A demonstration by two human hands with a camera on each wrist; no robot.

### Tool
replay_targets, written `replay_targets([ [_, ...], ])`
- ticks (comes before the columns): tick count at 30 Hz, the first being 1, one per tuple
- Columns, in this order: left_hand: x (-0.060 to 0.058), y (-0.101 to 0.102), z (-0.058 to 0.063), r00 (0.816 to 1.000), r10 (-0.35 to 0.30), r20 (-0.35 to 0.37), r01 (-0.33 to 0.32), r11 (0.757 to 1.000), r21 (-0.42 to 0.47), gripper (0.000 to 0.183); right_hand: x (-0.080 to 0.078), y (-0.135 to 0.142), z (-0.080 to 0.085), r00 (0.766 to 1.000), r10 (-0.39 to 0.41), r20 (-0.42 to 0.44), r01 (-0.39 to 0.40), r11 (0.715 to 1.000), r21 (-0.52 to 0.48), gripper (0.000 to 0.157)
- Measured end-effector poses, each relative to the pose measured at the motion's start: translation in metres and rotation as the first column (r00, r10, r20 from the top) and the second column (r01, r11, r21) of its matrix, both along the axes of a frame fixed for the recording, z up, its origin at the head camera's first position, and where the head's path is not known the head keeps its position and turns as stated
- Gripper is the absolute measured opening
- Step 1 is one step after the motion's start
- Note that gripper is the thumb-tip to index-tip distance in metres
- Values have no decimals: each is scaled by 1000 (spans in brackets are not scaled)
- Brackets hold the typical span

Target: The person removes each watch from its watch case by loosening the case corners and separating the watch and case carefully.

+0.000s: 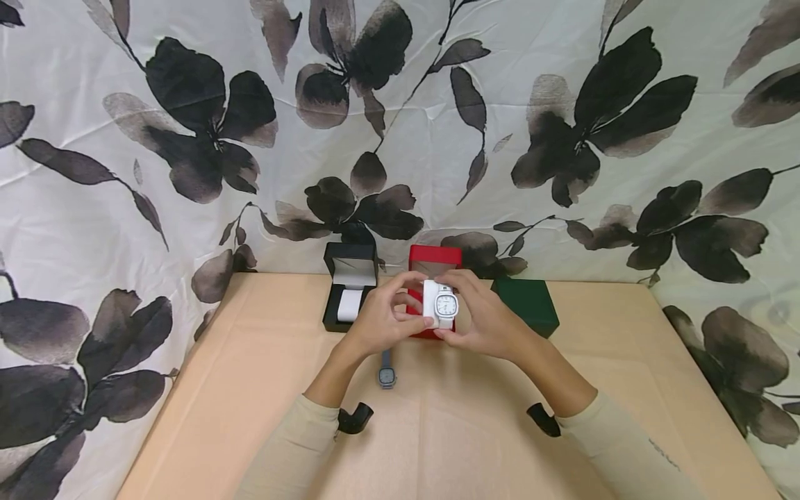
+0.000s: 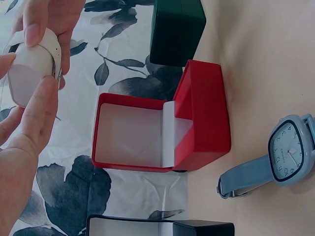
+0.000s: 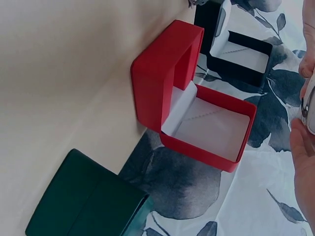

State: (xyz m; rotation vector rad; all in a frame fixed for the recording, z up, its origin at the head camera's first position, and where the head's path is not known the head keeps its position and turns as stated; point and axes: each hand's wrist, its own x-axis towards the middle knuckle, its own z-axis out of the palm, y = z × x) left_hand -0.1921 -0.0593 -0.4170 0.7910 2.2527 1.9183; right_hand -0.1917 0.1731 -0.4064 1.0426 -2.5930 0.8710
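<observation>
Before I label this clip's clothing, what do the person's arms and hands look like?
Two cream sleeves, the right bearing a thin dark marking; a curved black piece at each sleeve's inner edge. The left hand and right hand are bare.

White watch (image 1: 446,305) between fingers (image 2: 43,105). Behind fingers: red box (image 2: 212,118); white backdrop (image 1: 431,139), grey-black floral print. Near side: blue-grey watch (image 2: 285,152).

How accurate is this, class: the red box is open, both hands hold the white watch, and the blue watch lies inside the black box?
One error: the blue watch lies on the table, not inside the black box, as the head view shows. The rest stands: the red box is open, and the left hand and right hand hold the white watch.
</observation>
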Motion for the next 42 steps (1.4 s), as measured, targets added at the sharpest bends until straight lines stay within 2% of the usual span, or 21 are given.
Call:
replay_targets([
  [18,-2,-1,2,1000,3,-11,-3,1000,-16,62,1,-2,1,1000,4,27,-4,1000,22,89],
  [23,-2,-2,3,1000,-4,-9,3,1000,-31,62,-1,0,2,999,19,43,-20,1000,21,88],
  [32,-3,-3,5,1000,-11,-13,11,1000,-2,62,-6,4,10,997,59,43,-60,998,25,85],
  [42,-3,-5,4,999,-30,17,30,999,-14,61,-6,4,13,997,56,47,-58,998,39,85],
])
